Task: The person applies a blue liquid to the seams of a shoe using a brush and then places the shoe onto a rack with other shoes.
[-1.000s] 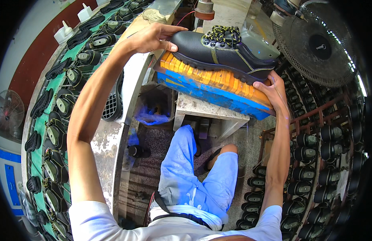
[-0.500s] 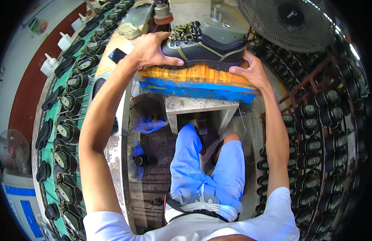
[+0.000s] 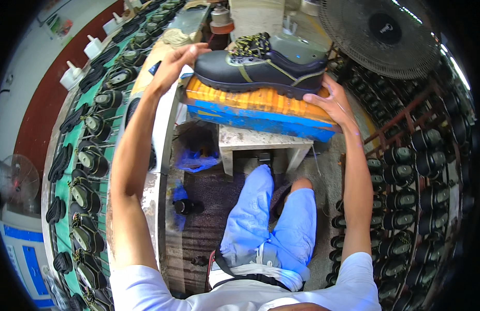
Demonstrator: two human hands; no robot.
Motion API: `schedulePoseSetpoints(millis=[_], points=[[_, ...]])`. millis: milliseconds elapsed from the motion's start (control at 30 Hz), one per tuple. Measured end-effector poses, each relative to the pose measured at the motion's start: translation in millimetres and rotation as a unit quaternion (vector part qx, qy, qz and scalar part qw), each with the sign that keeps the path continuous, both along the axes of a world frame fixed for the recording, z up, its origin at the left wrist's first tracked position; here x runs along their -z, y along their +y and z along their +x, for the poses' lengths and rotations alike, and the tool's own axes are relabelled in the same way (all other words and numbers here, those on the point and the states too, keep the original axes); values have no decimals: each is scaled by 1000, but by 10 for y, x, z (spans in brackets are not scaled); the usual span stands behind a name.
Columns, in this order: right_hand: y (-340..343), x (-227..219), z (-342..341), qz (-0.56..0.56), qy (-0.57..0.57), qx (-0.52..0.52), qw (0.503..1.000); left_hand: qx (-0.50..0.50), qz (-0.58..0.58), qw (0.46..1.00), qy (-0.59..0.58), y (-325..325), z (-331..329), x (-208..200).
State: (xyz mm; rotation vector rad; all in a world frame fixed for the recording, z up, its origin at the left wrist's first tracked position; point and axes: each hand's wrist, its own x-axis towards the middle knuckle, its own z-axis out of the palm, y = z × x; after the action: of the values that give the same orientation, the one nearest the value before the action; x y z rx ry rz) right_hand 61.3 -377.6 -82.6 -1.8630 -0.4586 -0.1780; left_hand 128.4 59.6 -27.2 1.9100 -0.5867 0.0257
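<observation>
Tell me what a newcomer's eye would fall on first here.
Most likely the black shoe with yellow-and-black laces, at upper centre on an orange-topped blue block, with the right grip at its heel and the left grip by its toe. Next, perhaps, the big round fan at upper right. Then the racked shoes down the right side and the row of shoes along the left.

This is a shoe workshop: along the left, a green-topped line [image 3: 74, 141] carries rows of black shoes [image 3: 92, 158] and separate dark soles [image 3: 60, 163], with white squeeze bottles [image 3: 71, 78] beside it. At right, rusty racks [image 3: 402, 118] hold more footwear [image 3: 400, 199]. Centrally, a laced shoe [image 3: 224, 67] sits above a worn blue-and-orange block [image 3: 260, 122].
</observation>
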Motion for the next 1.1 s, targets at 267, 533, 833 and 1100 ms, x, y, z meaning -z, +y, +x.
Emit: schedulePoseSetpoints(millis=[267, 533, 833, 1100], points=[[34, 7, 24, -16, -15, 30, 999, 37, -17, 999, -1, 57, -81, 178], [21, -3, 22, -44, -32, 22, 998, 22, -32, 999, 0, -67, -157, 154], [-15, 32, 21, -7, -13, 36, 999, 49, -27, 998, -13, -6, -102, 197], [5, 12, -74, -58, 4, 50, 997, 38, -25, 999, -3, 44, -116, 226]])
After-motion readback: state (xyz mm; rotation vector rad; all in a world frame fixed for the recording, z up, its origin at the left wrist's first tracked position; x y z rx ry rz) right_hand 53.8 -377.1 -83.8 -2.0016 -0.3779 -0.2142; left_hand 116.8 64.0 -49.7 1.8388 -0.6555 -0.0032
